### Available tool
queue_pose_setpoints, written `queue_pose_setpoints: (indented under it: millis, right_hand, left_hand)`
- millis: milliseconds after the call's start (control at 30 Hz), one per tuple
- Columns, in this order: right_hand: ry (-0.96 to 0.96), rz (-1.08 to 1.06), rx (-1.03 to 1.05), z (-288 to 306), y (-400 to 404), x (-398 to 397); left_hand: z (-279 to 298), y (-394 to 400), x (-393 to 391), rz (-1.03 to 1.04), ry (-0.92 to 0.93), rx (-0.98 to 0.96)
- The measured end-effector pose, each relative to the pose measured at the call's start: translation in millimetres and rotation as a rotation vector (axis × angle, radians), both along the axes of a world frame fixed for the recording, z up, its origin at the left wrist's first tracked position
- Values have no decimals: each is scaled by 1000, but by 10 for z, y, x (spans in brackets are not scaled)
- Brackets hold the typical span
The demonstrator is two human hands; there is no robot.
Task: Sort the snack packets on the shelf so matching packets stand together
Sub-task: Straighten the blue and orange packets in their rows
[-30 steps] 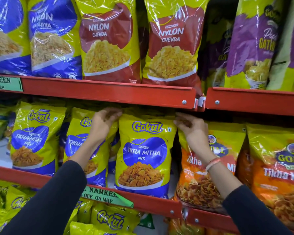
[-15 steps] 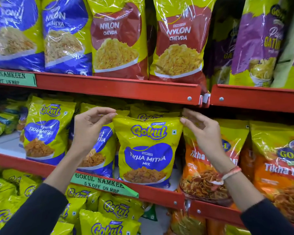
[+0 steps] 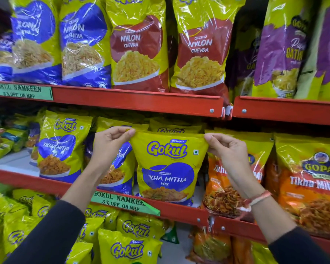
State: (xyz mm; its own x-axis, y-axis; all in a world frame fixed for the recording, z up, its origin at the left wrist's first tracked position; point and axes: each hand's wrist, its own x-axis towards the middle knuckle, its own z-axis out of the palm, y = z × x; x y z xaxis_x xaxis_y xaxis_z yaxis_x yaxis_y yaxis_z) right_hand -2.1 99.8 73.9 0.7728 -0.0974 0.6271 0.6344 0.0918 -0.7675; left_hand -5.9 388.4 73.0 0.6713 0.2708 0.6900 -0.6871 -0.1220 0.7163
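Hands held one packet by its top corners: left hand (image 3: 108, 143) pinched the upper left corner of the Gokul Tikha Mitha Mix packet (image 3: 168, 168), right hand (image 3: 227, 149) pinched the upper right corner, fingers narrow on the seal. Packet stood between the two hands, base at or near the red shelf lip (image 3: 179, 207). Judged step: setting this packet upright among its kind. Matching Gokul packets (image 3: 63, 147) sat just behind and beyond the left hand; orange Gopal packets (image 3: 311, 183) stood beyond the right hand. Next move would likely call for a level lowering and release without tipping. Whether the base touched the shelf could not be told. Rear packets were mostly hidden; right-side packets cut off.
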Motion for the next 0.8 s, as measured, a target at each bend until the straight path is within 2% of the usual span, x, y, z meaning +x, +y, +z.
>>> queue_pose_setpoints:
  millis: [100,233,400,467,533,600,700,800]
  right_hand:
    - [50,-16,92,1,66,54]
    - [78,-24,140,26,84,140]
    - [88,-103,158,17,150,312]
    - [72,-153,102,-51,212,304]
    - [69,-167,4,-272,271,250]
    - [86,-80,-45,-618,348,143]
    - [141,24,-115,-1171,386,104]
    - [155,-6,-319,-1394,393,76]
  left_hand:
    - [44,-110,106,-13,52,-99]
    - [97,-161,232,-23,93,-109]
    - [-245,-281,104,354,-108,80]
    - [-623,-396,0,334,-132,219]
    - [-1036,-460,-14,221,-68,378]
    - [-1362,-471,19,199,-13,481]
    - [-1505,-505,24,165,117,421]
    - [-1517,-510,75,108,252,291]
